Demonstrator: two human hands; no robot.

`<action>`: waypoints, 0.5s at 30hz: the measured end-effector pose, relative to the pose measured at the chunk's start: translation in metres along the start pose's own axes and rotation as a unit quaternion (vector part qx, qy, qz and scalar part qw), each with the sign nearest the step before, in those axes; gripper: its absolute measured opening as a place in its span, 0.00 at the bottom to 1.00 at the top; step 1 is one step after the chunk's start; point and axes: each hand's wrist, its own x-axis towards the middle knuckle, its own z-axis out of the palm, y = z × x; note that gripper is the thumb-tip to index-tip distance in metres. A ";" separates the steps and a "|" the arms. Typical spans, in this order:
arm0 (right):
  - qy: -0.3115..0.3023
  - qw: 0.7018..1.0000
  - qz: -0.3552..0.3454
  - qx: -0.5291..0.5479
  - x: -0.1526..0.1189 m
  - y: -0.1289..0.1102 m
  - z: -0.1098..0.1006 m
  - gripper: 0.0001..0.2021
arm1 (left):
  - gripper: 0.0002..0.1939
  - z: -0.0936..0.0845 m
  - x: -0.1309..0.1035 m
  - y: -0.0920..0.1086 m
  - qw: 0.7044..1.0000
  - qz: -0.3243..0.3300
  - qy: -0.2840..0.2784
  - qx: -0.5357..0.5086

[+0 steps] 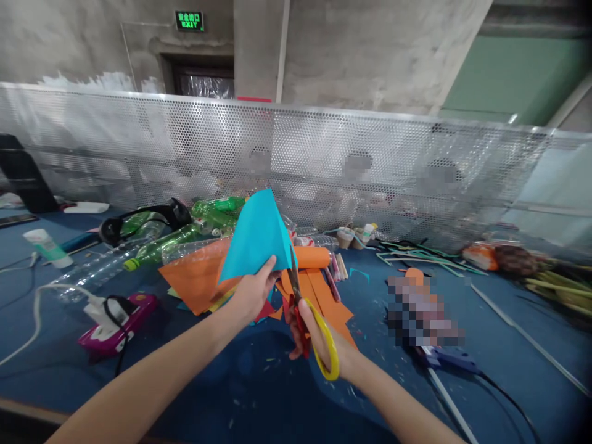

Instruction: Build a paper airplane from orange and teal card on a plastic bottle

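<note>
Orange paper (pixel 197 277) and green bottles (pixel 185 237) lie behind both hands.

Turquoise paper (pixel 256 237), plain; scissors (pixel 314 327) with one red handle and one yellow; orange sheets (pixel 198 277) — beneath; green bottles (pixel 185 237); magenta case (pixel 115 327) — on a dark blue tabletop (pixel 259 394).

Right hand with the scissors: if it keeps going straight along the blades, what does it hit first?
Most likely the blue paper held up by the left hand. The scissors in the right hand point up and away, blade tips right at the sheet's lower right edge. Depth is unclear; contact can't be confirmed.
</note>
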 end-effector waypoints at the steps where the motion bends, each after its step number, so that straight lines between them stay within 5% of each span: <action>1: 0.000 1.000 -0.005 0.004 0.000 0.000 0.000 0.24 | 0.06 0.000 -0.001 -0.002 1.000 0.000 -0.002 -0.001; 15: -0.003 1.000 -0.011 -0.012 -0.007 -0.006 -0.003 0.21 | 0.08 -0.001 -0.007 -0.009 1.000 0.009 -0.009 0.011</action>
